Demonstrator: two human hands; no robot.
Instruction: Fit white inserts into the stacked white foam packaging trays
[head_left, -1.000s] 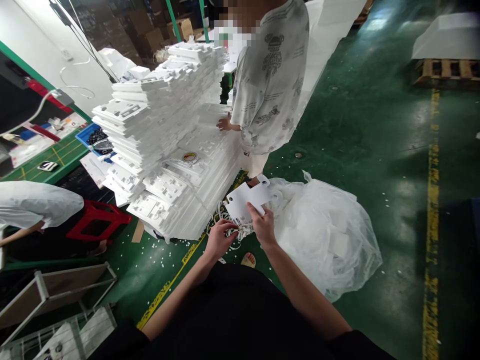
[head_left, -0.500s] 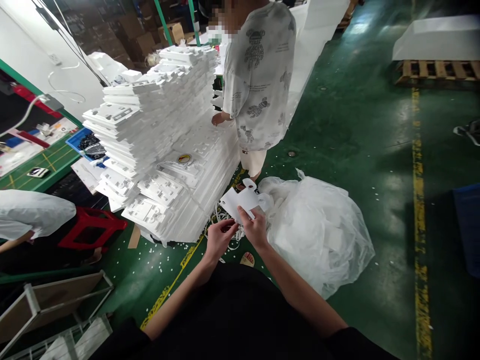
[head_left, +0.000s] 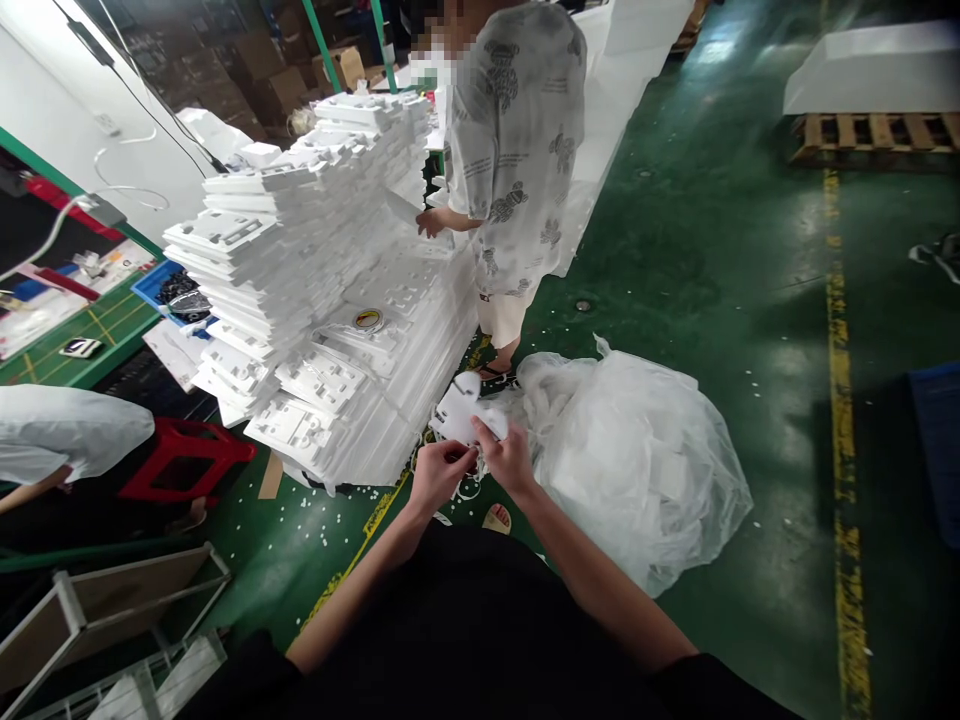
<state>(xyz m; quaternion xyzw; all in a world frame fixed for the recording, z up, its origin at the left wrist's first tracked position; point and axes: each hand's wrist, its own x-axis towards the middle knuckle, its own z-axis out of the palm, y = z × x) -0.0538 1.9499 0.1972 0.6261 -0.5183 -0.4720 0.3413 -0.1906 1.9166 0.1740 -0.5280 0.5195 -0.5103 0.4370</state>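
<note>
- Your right hand (head_left: 511, 460), just below the centre of the frame, is clamped on a white sheet (head_left: 454, 414), thumb laid over its upper face.
- Your left hand (head_left: 441, 476), to the left of the right one and near it, has thumb and forefinger drawn together by the sheet's lower edge; you cannot tell from this view whether they grip it.
- White sheet: held above the floor (head_left: 697, 260) at the centre of the frame, blurred, with notches and a rounded lobe along its far side.
- Directly beneath your hands, a tangle of white strips (head_left: 471, 490) shows in part; below it is a sandalled foot (head_left: 496, 518).
- To the right of your hands, a translucent plastic bag (head_left: 645, 470), bulging with pale contents, rests on the green floor.
- At left of centre, you see a tall stack of moulded white panels (head_left: 259, 260); beside it, a lower stack (head_left: 401, 400) carries a roll of tape (head_left: 368, 319).
- Upper centre: a co-worker in a patterned shirt (head_left: 517, 160) has one hand (head_left: 430, 222) at a pale panel (head_left: 403, 207).
- Left edge: a green table (head_left: 37, 365), a blue bin (head_left: 155, 283) and a red stool (head_left: 187, 462).
</note>
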